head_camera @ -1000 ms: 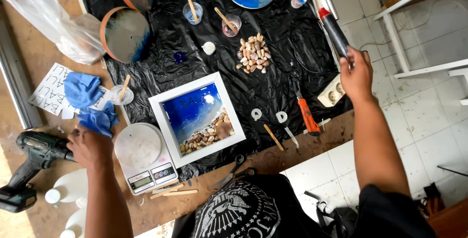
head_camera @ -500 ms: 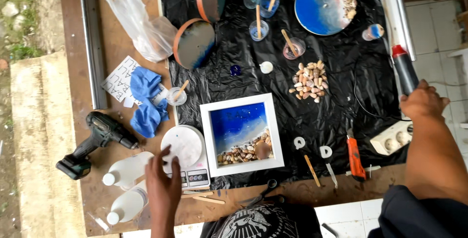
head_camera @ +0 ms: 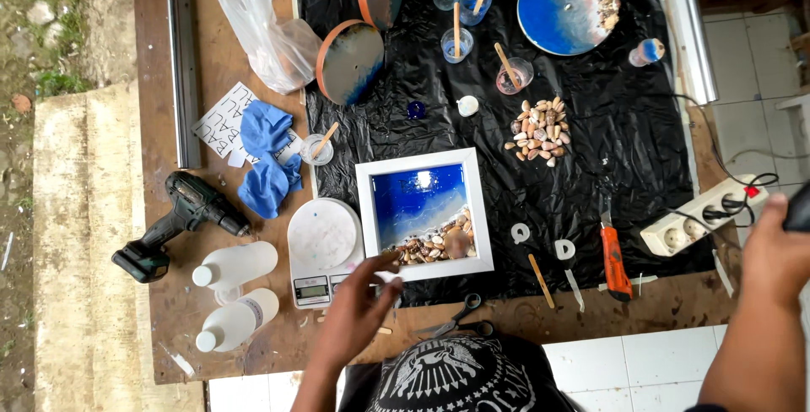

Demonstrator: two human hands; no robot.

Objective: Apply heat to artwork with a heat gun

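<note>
1. Left hand (head_camera: 359,315): open, fingers spread, nothing held. Fingertips sit at the lower-left corner of the white square frame (head_camera: 424,214), between it and the kitchen scale (head_camera: 323,250); actual contact with either, cannot tell.
2. Frame holds blue resin with a strip of shells and pebbles along the edge nearest the hand. It lies flat on the black plastic sheet (head_camera: 591,184).
3. Right hand (head_camera: 772,247): at the far right edge of view, closed round a dark object (head_camera: 797,209) that is mostly cut off; cannot tell what it is. Just left of that hand: white power strip (head_camera: 702,216) with plugs in it.
4. Between the hands, on the counter (head_camera: 666,311) edge: scissors (head_camera: 460,317), wooden stick (head_camera: 540,280), orange utility knife (head_camera: 613,260), two small white rings.
5. Left of the left hand: two white bottles (head_camera: 234,290) lying down, cordless drill (head_camera: 181,222), blue cloth (head_camera: 268,159).
6. Beyond the frame: loose pile of shells (head_camera: 540,132), clear cups with stirring sticks, round blue disc (head_camera: 565,7), two orange-rimmed round discs, clear plastic bag (head_camera: 266,28).
</note>
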